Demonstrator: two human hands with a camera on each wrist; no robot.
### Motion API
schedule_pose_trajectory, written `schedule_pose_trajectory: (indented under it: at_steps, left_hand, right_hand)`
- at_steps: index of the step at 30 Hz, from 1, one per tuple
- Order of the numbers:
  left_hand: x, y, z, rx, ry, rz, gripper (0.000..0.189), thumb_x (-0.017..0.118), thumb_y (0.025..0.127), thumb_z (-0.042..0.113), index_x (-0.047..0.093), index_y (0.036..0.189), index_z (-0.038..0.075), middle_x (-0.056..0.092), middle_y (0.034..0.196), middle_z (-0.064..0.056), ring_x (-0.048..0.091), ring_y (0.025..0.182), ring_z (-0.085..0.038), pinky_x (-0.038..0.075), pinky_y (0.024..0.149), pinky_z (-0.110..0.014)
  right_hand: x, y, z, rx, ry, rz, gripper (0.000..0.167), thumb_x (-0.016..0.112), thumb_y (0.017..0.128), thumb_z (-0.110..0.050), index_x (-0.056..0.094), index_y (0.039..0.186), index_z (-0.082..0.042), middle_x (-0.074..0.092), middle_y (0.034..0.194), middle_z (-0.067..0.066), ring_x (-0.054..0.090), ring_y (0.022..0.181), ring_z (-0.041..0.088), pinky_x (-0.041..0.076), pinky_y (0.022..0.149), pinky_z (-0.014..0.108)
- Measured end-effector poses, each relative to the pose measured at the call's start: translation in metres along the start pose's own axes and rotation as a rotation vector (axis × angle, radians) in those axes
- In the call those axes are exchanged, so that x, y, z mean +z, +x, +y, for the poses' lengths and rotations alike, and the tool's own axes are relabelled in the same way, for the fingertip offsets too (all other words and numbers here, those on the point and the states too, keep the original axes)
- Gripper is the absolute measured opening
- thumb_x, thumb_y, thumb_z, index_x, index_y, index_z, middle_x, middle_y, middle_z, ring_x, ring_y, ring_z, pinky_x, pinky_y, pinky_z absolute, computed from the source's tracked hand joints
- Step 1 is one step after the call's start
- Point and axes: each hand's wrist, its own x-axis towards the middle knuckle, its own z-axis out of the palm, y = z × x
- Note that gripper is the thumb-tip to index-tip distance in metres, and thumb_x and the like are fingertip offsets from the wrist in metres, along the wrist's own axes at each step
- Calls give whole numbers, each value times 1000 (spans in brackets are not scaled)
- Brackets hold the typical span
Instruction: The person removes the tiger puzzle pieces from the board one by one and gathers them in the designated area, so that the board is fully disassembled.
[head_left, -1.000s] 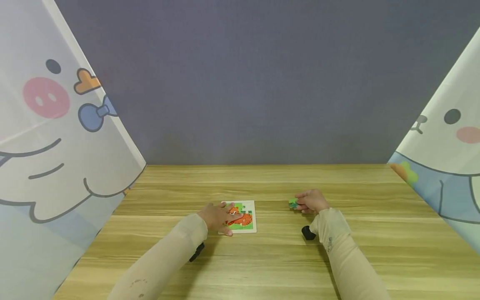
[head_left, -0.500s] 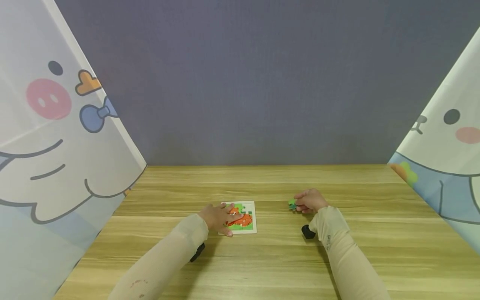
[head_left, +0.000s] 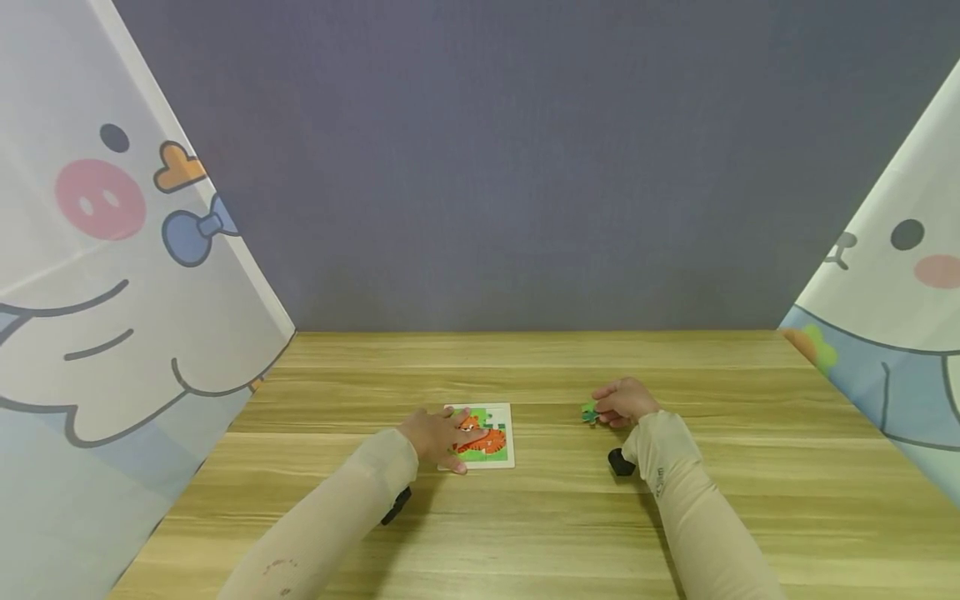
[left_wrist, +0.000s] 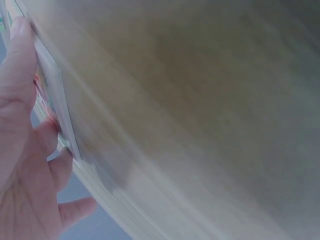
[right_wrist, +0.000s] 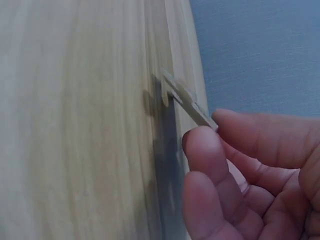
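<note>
A square tiger jigsaw puzzle in a white frame (head_left: pixel 512 450) lies flat on the table. My left hand (head_left: pixel 437 436) rests over its left side with fingers spread, covering part of the orange tiger picture. A gap shows pale near the puzzle's upper right corner. In the left wrist view, the thumb and fingers of the left hand (left_wrist: pixel 25 135) lie along the frame's edge (left_wrist: pixel 62 102). To the right, my right hand (head_left: pixel 628 401) pinches a green puzzle piece (head_left: pixel 589 412) between thumb and fingertips. The right wrist view shows that puzzle piece (right_wrist: pixel 190 104) edge-on, tilted above the wood.
The wood-grain table (head_left: pixel 480 533) runs back to a grey wall panel (head_left: pixel 525 167). Cartoon-printed sheets (head_left: pixel 97 333) hang at the left and right sides. A black wrist device (head_left: pixel 620 462) sits under the right wrist, another (head_left: pixel 396 506) under the left.
The puzzle piece in my right hand has turned and tilted between the fingers, showing its face at a steeper angle. The left hand and the puzzle frame have stayed in place.
</note>
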Motion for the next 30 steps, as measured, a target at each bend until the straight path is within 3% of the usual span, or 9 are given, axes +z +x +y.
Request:
schedule_pose_trajectory:
  at_steps: [13,30]
  left_hand:
    - [2,7,0,-16,50,-16,74,51,81,62,22,147,48,14,157,6,19,141,-17,26,108,-48]
    - [3,4,0,-19,56,-9,75,49,80,63,20,147,49,13,157,8,18,141,-16,31,105,-45]
  right_hand:
    - [0,3,3,-17,-55,19,28,61,84,7,58,111,15,63,69,2,57,57,12,50,56,27]
    - [1,9,0,-19,-190,31,17,66,80,6,65,97,9,61,67,4,57,58,13,50,55,26]
